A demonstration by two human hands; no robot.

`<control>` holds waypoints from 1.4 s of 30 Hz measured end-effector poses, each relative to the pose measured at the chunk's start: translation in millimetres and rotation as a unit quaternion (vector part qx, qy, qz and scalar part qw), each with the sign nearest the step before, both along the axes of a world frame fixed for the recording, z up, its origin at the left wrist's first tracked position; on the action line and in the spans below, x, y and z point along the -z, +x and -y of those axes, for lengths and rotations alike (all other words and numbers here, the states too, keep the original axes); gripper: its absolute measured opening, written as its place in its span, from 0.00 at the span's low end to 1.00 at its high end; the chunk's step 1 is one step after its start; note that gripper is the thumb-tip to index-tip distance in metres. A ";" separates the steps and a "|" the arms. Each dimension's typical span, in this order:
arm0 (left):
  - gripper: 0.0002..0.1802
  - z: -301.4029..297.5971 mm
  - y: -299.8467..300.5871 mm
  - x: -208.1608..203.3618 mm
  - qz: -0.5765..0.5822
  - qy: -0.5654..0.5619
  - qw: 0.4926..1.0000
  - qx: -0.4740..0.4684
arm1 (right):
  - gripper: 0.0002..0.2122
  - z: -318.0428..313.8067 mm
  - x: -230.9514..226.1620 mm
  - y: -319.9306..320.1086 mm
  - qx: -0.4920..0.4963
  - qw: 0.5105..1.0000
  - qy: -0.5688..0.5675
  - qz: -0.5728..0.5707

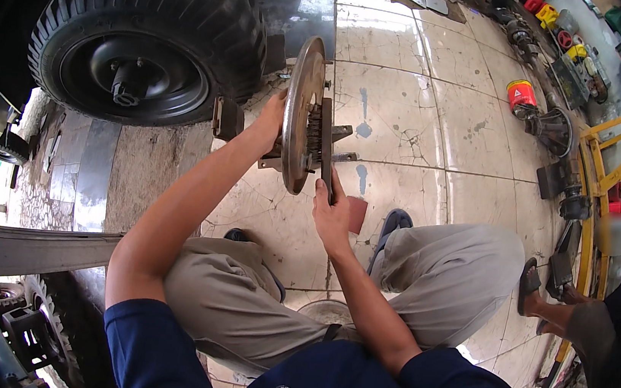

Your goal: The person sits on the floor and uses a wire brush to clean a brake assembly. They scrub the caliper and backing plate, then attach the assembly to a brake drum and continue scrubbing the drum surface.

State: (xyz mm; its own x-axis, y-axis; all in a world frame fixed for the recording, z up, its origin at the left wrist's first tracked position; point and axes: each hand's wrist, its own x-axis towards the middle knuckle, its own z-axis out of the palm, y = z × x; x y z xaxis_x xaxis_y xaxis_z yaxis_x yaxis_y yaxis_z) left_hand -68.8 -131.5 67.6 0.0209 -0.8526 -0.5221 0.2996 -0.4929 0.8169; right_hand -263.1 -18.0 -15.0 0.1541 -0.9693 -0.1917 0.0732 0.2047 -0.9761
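A round, worn metal backing plate (302, 116) stands on edge in front of me, seen almost side-on. My left hand (269, 124) is closed on its left side, with the fingers partly hidden behind the plate. On the plate's right face sit a coil spring (315, 129) and small metal fittings. Against that side runs a long, dark, narrow piece (326, 142) that looks like a brake shoe. My right hand (332, 216) is wrapped round its lower end, thumb along the near edge. A dark metal block (228, 118) lies left of my left wrist.
A large black tyre on its wheel (148, 37) stands at the far left. A reddish-brown flat piece (356, 214) lies beyond my right wrist. To the right are a red can (521, 95), metal axle parts (553, 131), a yellow frame (603, 189) and another person's sandalled foot (529, 288).
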 end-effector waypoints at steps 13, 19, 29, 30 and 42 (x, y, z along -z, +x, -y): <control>0.23 6.6 11.0 16.9 -0.028 -0.008 1.000 -0.005 | 0.24 0.1 -14.9 -4.8 -0.016 0.998 0.019 -0.053; 0.23 9.0 9.2 21.4 -0.028 -0.021 0.999 -0.020 | 0.23 2.5 -22.1 -3.6 -0.029 0.994 0.103 0.006; 0.21 13.6 16.5 26.7 -0.025 0.001 0.999 -0.026 | 0.24 7.9 -12.2 -6.0 -0.034 0.998 0.030 -0.048; 0.21 8.3 21.3 31.7 -0.026 -0.008 0.999 -0.027 | 0.25 2.2 -31.3 -1.1 -0.042 0.997 0.030 -0.050; 0.21 4.4 11.5 20.1 -0.111 -0.003 0.992 -0.053 | 0.25 -15.3 -11.8 6.7 0.001 0.999 -0.024 -0.039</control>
